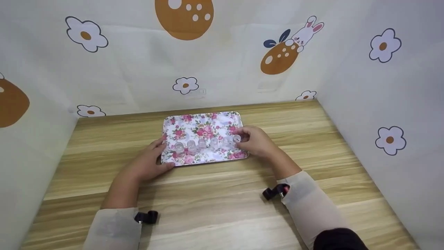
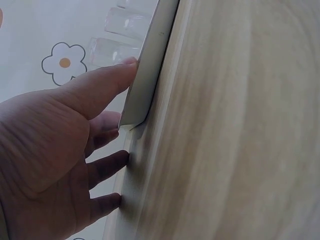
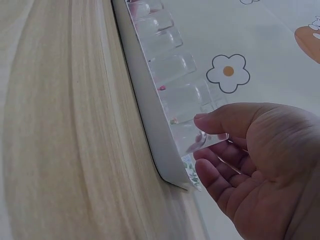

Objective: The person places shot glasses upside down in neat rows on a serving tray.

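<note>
A floral tray (image 1: 204,119) with pink roses lies flat on the table. Several small clear cups (image 1: 191,146) stand on it in a row along the front half. At the row's right end, my right hand (image 1: 256,141) pinches one clear cup (image 1: 237,138) between thumb and fingers. In the right wrist view, that cup (image 3: 187,137) is close to the tray's surface; whether its base touches cannot be told. My left hand (image 1: 149,162) holds the tray's front left corner, thumb at the front rim and fingers along the left side. In the left wrist view, the thumb (image 2: 107,82) touches the rim.
A wood-grain table (image 1: 208,205) extends around the tray. Pale walls (image 1: 138,69) printed with flowers and fruit stand behind it and at both sides. Small black cameras (image 1: 147,217) are strapped at both wrists.
</note>
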Demonstrator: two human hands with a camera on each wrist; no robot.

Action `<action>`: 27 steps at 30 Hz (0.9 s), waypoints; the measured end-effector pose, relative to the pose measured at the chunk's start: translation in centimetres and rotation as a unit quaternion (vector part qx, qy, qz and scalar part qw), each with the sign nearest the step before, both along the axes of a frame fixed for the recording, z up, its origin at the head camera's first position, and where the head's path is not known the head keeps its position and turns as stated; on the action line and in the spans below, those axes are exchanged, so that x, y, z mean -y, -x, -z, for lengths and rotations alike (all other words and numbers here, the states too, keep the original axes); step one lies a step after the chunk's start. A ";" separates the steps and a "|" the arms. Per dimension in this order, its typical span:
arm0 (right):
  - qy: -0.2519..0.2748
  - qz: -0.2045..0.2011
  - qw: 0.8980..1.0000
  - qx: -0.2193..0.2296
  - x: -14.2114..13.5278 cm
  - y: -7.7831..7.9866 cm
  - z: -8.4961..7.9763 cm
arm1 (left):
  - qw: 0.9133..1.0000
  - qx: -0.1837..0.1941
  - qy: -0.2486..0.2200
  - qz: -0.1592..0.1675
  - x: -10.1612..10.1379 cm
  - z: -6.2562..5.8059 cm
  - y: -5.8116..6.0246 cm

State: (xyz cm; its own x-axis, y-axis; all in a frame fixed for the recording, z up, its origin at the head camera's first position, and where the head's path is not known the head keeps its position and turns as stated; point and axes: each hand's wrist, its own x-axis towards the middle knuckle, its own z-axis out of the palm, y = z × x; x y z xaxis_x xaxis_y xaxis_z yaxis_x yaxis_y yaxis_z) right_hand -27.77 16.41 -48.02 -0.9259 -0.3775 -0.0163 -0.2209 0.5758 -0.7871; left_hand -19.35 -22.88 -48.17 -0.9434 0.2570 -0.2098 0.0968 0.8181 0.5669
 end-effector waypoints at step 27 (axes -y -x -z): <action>0.057 0.056 0.997 -0.010 -0.6 0.2 -2.2 | 1.000 -0.014 0.008 -0.001 0.0 0.5 0.1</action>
